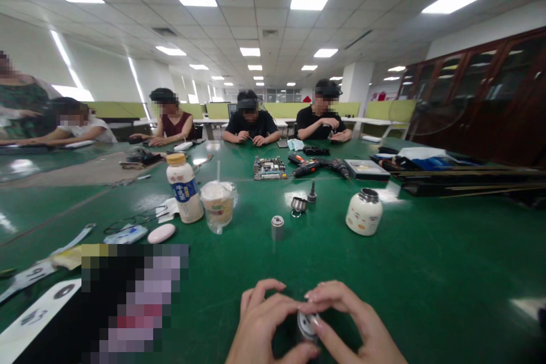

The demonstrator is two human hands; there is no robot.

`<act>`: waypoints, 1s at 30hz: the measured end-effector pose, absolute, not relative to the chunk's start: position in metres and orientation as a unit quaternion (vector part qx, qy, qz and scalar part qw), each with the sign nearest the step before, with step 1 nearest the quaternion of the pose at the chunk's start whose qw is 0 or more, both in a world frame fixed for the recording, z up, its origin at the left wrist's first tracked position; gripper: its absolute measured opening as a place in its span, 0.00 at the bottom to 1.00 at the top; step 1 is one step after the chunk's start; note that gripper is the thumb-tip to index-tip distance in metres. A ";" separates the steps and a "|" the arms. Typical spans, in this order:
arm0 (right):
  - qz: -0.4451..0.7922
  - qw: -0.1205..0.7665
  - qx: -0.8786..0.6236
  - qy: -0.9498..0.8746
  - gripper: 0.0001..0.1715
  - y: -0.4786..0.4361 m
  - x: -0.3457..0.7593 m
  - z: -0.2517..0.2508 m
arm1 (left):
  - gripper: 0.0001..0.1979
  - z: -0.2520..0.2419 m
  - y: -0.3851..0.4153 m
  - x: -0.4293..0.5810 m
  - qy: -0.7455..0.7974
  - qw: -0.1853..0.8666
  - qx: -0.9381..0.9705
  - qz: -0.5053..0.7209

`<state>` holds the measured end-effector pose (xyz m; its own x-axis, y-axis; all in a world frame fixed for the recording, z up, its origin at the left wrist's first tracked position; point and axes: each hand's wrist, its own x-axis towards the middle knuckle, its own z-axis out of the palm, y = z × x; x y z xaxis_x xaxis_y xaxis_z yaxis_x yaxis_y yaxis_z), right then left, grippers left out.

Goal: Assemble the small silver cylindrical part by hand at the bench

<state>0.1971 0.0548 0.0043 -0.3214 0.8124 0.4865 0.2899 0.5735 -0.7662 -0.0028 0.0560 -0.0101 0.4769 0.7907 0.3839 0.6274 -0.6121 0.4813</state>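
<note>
Left hand point(260, 324) and right hand point(354, 324) pinch a small metal cap point(307, 325) over green table point(426, 273).

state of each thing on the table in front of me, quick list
small round metal part: held at the fingertips of left hand and right hand
white flask: upright, lid off
milk bottle: upright, capped
plastic cup: upright, lidded, straw in
metal cylinder: standing, apart from flask
cordless screwdriver: lying down
circuit board: lying flat
</note>
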 end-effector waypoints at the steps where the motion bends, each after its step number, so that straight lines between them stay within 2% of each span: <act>1: 0.308 0.443 -0.382 -0.750 0.11 0.055 0.195 0.007 | 0.18 -0.010 0.056 -0.002 0.419 0.141 0.847 0.295; 5: 0.360 0.437 -0.418 -0.710 0.05 0.059 0.194 0.021 | 0.19 -0.009 0.058 -0.002 0.429 0.142 0.842 0.296; 9: 0.340 0.492 -0.437 -0.673 0.08 0.083 0.211 0.027 | 0.18 -0.008 0.058 -0.002 0.431 0.151 0.840 0.293; 11: 0.309 0.464 -0.471 -0.684 0.09 0.098 0.223 0.023 | 0.18 -0.009 0.057 -0.003 0.431 0.152 0.840 0.292; 14: 0.315 0.406 -0.473 -0.716 0.05 0.115 0.238 0.010 | 0.18 -0.010 0.057 -0.003 0.432 0.147 0.841 0.290; 17: 0.328 0.391 -0.462 -0.726 0.03 0.120 0.242 0.000 | 0.18 -0.011 0.057 -0.003 0.430 0.145 0.843 0.288; 24: 0.379 0.455 -0.439 -0.676 0.08 0.090 0.219 0.026 | 0.17 -0.009 0.055 -0.001 0.437 0.166 0.834 0.292; 30: 0.397 0.423 -0.405 -0.707 0.05 0.062 0.198 0.028 | 0.21 -0.010 0.054 -0.001 0.435 0.177 0.829 0.305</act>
